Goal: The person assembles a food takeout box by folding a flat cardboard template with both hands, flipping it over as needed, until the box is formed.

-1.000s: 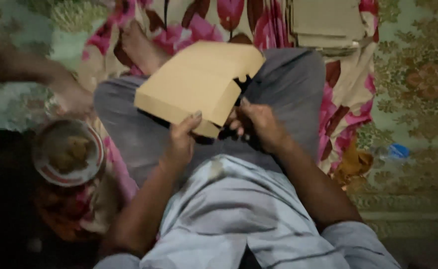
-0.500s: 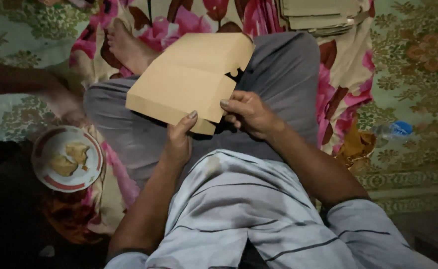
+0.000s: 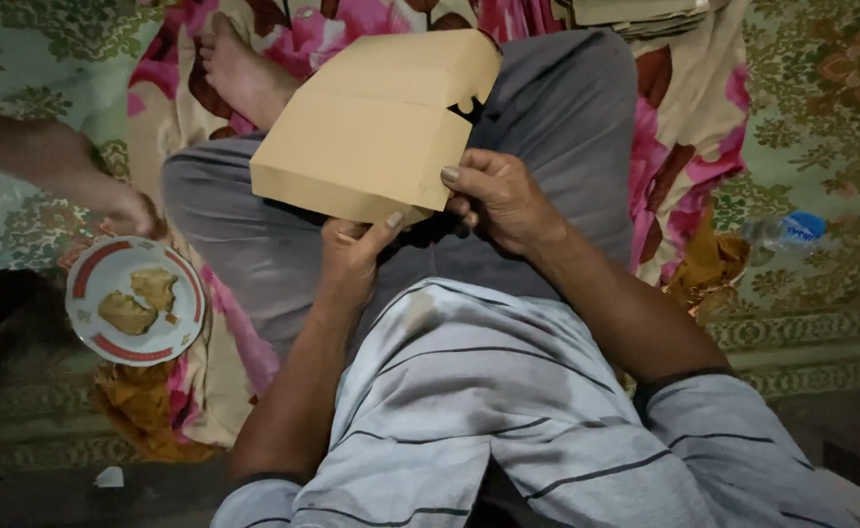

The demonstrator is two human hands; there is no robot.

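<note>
A folded brown paper envelope [image 3: 376, 127] rests over my lap, on grey trousers. My left hand [image 3: 352, 259] grips its near edge from below, thumb on top. My right hand [image 3: 498, 196] pinches the near right corner with thumb and fingers. The envelope's far flap has a small cut-out notch at its right edge. Both hands are closed on the paper.
A red-rimmed white plate [image 3: 92, 279] with brownish paste lies at the left, another person's hand [image 3: 127, 210] just above it. A stack of brown envelopes [image 3: 645, 12] lies at the top. A plastic bottle [image 3: 787, 230] lies right on the patterned mat. A bare foot [image 3: 244, 73] shows beyond the envelope.
The envelope has shifted a little and my right hand has moved onto its near right corner. The other person's hand has drawn back from the plate toward the left.
</note>
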